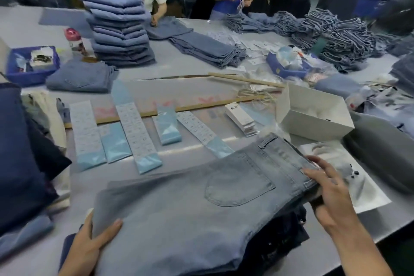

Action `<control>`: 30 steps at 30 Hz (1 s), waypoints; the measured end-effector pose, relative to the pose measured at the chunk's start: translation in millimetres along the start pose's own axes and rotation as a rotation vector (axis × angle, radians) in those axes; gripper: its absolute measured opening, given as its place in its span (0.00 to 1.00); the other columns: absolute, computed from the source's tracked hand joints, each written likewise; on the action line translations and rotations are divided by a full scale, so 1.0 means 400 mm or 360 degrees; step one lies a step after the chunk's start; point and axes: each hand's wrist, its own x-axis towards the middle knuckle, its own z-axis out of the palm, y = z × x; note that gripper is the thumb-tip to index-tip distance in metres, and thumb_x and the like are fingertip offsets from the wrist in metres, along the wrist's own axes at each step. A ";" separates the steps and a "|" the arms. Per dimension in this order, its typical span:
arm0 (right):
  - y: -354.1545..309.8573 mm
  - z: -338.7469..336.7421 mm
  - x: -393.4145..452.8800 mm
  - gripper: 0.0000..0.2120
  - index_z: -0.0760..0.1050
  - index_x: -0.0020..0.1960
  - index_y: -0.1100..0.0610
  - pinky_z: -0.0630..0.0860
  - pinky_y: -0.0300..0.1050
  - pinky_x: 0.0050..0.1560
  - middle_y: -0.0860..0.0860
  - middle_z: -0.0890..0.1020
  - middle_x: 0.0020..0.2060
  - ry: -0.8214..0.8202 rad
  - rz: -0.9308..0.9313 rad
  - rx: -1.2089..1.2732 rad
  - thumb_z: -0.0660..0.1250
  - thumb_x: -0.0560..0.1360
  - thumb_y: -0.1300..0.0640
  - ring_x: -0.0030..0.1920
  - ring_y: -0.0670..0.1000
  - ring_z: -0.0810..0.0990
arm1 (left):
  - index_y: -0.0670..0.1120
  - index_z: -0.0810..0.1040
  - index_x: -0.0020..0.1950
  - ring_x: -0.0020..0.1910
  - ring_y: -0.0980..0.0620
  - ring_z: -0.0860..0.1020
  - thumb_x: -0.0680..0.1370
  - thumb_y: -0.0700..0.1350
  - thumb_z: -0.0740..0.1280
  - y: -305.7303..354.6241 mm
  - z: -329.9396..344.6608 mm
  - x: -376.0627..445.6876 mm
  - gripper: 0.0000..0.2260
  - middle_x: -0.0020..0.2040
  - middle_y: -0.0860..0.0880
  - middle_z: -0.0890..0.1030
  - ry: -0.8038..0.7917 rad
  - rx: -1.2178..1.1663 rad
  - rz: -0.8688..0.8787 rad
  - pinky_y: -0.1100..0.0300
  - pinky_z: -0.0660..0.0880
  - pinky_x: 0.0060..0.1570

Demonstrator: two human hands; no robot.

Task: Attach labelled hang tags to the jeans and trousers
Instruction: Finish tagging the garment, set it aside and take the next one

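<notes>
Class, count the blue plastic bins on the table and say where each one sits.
2. One blue bin sits at the far left edge; the other blue bin sits right of centre among bagged items. Clutter may hide more.

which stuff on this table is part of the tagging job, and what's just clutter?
In the job:
folded jeans, held by left hand and right hand
label strips
hang tag stack

Lying about:
white box
drink bottle
blue tray
wooden stick
</notes>
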 end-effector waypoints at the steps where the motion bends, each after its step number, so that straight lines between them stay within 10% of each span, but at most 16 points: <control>1: 0.010 -0.014 -0.012 0.24 0.80 0.61 0.53 0.82 0.47 0.36 0.56 0.86 0.50 -0.0012 0.0072 -0.0066 0.77 0.65 0.59 0.44 0.54 0.86 | 0.40 0.72 0.73 0.64 0.39 0.75 0.70 0.40 0.80 -0.007 0.002 0.000 0.34 0.67 0.35 0.77 0.0029 0.0092 -0.0007 0.55 0.70 0.64; 6: 0.083 -0.047 -0.072 0.07 0.80 0.54 0.46 0.75 0.42 0.54 0.48 0.81 0.58 0.0116 0.0046 -0.1288 0.72 0.77 0.56 0.55 0.45 0.80 | 0.51 0.83 0.43 0.62 0.35 0.76 0.55 0.63 0.61 -0.049 0.040 -0.007 0.25 0.46 0.45 0.81 0.0337 0.0649 0.0280 0.62 0.69 0.61; 9: 0.059 -0.012 -0.066 0.16 0.76 0.56 0.46 0.68 0.46 0.63 0.44 0.74 0.54 0.0079 -0.0175 -0.2096 0.74 0.72 0.41 0.59 0.48 0.71 | 0.34 0.82 0.59 0.54 0.27 0.78 0.60 0.50 0.72 -0.039 0.134 -0.021 0.32 0.59 0.30 0.78 0.0370 0.0961 0.0366 0.37 0.75 0.54; 12: 0.045 0.057 -0.096 0.17 0.81 0.56 0.49 0.71 0.54 0.59 0.45 0.76 0.52 0.0142 -0.0568 -0.2567 0.77 0.70 0.45 0.57 0.52 0.73 | 0.39 0.78 0.67 0.63 0.28 0.74 0.64 0.40 0.82 0.063 0.273 -0.028 0.32 0.68 0.34 0.73 0.0269 0.1172 0.0987 0.31 0.72 0.59; 19: 0.088 0.104 -0.231 0.22 0.83 0.53 0.58 0.74 0.50 0.57 0.50 0.82 0.54 0.0136 -0.1149 -0.2361 0.82 0.60 0.68 0.57 0.54 0.77 | 0.56 0.62 0.78 0.75 0.51 0.64 0.79 0.64 0.62 0.340 0.544 -0.061 0.29 0.78 0.51 0.65 -0.0629 0.0967 0.1854 0.54 0.63 0.71; 22: 0.105 0.102 -0.256 0.13 0.85 0.48 0.62 0.80 0.54 0.54 0.53 0.84 0.52 0.0091 -0.1281 -0.2204 0.80 0.65 0.69 0.56 0.54 0.78 | 0.62 0.68 0.74 0.64 0.55 0.74 0.78 0.61 0.67 0.380 0.582 -0.057 0.24 0.71 0.55 0.75 -0.1002 0.1111 0.1720 0.55 0.74 0.64; 26: 0.117 0.099 -0.277 0.06 0.85 0.47 0.61 0.81 0.51 0.51 0.52 0.85 0.52 0.0099 -0.1314 -0.2117 0.69 0.76 0.62 0.54 0.55 0.81 | 0.58 0.83 0.52 0.46 0.55 0.81 0.77 0.46 0.70 0.371 0.565 -0.032 0.08 0.46 0.60 0.83 -0.0857 0.0939 0.1483 0.50 0.80 0.47; 30: 0.110 0.104 -0.276 0.04 0.86 0.49 0.59 0.77 0.53 0.57 0.49 0.84 0.54 0.0110 -0.1270 -0.2093 0.73 0.76 0.61 0.55 0.53 0.81 | 0.56 0.86 0.46 0.45 0.52 0.82 0.77 0.44 0.72 0.369 0.568 -0.005 0.06 0.43 0.58 0.85 -0.0843 0.0918 0.1348 0.48 0.80 0.48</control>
